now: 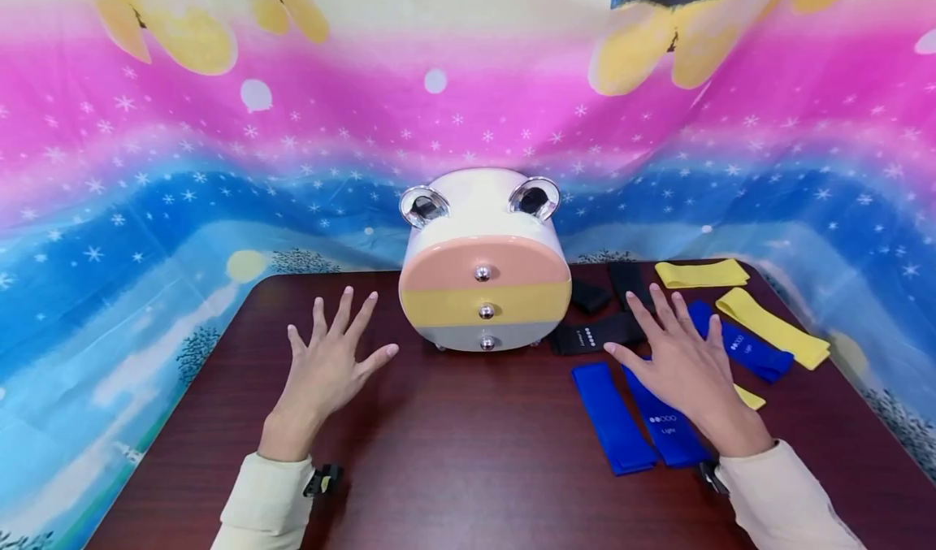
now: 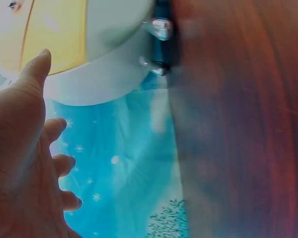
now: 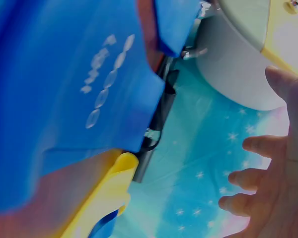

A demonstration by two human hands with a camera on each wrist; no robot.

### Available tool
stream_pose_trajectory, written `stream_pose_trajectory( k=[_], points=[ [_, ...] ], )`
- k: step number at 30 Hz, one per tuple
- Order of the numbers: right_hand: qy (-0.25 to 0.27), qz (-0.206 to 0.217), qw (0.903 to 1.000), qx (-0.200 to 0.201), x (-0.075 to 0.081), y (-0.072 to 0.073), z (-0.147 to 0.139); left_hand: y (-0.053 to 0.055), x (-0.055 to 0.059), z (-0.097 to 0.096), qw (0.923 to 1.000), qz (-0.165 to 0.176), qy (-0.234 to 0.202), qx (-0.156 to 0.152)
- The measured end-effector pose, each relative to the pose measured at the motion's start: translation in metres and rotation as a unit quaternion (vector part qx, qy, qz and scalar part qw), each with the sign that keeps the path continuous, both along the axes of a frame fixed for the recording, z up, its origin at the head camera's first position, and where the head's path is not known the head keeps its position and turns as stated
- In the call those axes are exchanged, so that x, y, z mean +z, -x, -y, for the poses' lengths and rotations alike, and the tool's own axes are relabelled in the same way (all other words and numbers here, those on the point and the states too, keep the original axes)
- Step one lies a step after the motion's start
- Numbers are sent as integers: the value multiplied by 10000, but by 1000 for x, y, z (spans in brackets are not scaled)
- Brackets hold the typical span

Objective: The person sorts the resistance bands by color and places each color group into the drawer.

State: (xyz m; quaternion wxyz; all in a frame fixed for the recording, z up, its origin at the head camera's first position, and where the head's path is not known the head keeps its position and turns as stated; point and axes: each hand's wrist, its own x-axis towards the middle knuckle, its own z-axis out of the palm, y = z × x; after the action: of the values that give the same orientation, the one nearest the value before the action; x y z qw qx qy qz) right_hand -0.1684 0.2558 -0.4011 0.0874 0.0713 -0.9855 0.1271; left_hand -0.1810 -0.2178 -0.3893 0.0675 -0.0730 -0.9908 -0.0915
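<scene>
The drawer box (image 1: 486, 257) is standing centre-back on the table (image 1: 468, 452), its knobs (image 1: 486, 311) facing the near side, presumably for easy reach, while blue bands (image 1: 613, 420), black bands (image 1: 588, 335) and yellow bands (image 1: 702, 274) are lying spread out at right, perhaps staying distinguishable. Left hand (image 1: 325, 367) and right hand (image 1: 680, 367) are hovering, fingers splayed, gripping nothing.

1 table (image 1: 468, 444): dark red-brown, wood-grained | 1 backdrop cloth (image 1: 409, 119): pink-and-blue, snowflake-printed, hanging behind and beside table

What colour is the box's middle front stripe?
The middle stripe is yellow, clearest in the head view.
</scene>
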Motion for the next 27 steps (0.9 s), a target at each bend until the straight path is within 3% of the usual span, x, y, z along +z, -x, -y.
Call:
stream_pose_trajectory(
  k=[6, 11, 19, 27],
  points=[
    [76, -530, 9985, 86, 16, -9, 15, -1, 20, -4, 9993, 30, -363, -67],
    [47, -1100, 9938, 178, 34, -16, 32, 6, 39, -8, 9957, 135, -875, -277],
    [253, -2057, 9770, 503, 52, -25, 59, 19, 69, -19, 9896, 194, -1321, -528],
    [388, -2659, 9582, 977, 59, -17, 81, 34, 90, -26, 9811, 72, -1706, -915]
  ],
)
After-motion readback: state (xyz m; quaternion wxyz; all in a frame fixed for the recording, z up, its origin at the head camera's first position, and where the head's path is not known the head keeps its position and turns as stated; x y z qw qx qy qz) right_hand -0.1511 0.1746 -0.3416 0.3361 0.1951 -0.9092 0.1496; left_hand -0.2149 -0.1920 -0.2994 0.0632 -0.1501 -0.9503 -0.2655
